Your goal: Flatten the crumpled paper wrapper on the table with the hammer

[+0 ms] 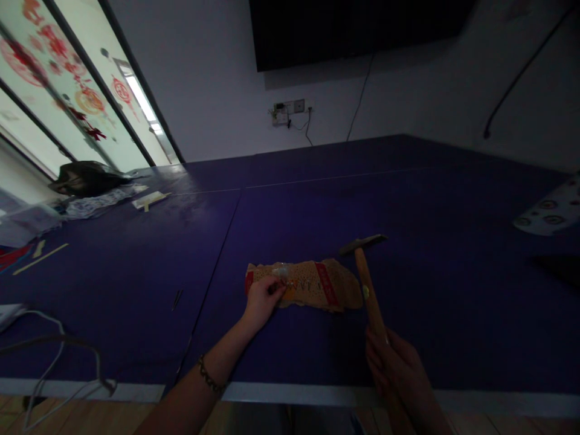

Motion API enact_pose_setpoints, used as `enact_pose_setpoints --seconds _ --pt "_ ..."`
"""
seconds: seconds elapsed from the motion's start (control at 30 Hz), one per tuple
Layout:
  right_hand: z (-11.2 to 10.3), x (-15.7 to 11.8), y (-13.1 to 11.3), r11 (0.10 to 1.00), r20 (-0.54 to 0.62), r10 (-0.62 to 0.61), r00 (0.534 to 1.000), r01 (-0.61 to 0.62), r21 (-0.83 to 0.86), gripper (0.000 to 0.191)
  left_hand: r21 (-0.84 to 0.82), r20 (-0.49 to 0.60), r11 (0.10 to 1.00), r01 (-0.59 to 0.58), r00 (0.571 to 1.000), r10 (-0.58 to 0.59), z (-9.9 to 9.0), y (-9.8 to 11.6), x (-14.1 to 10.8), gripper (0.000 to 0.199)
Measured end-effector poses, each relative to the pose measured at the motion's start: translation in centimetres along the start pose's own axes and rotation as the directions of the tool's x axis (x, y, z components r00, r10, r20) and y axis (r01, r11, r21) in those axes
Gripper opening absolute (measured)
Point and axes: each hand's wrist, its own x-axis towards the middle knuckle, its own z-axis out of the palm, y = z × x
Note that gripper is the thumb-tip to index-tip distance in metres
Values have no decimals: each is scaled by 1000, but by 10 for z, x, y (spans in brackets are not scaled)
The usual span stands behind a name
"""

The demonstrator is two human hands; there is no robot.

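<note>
A brown cardboard piece [308, 284] with red bands and several small metal bits on top lies on the purple table [290, 217]. My left hand [265, 297] rests on its left part, thumb and fingertips pinched together; what they hold, if anything, is too small to make out. On the right, my right hand [394, 362] is wrapped round the wooden handle of a hammer [372, 302]. The hammer's head is raised beside the cardboard's right end, angled away from me.
Two thin dark rods [177, 299] lie left of the cardboard. White cables [61, 338] loop at the near left. A black bag [88, 178] and plastic wrapping [102, 201] sit at the far left. A patterned white object [550, 211] stands at the right.
</note>
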Motion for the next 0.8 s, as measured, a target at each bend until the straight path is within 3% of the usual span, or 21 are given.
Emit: enact_pose_setpoints --seconds 0.8 --pt "-4 3 5 987 -31 -47 998 42 -154 41 -38 43 992 -116 992 118 3 1 -2 10"
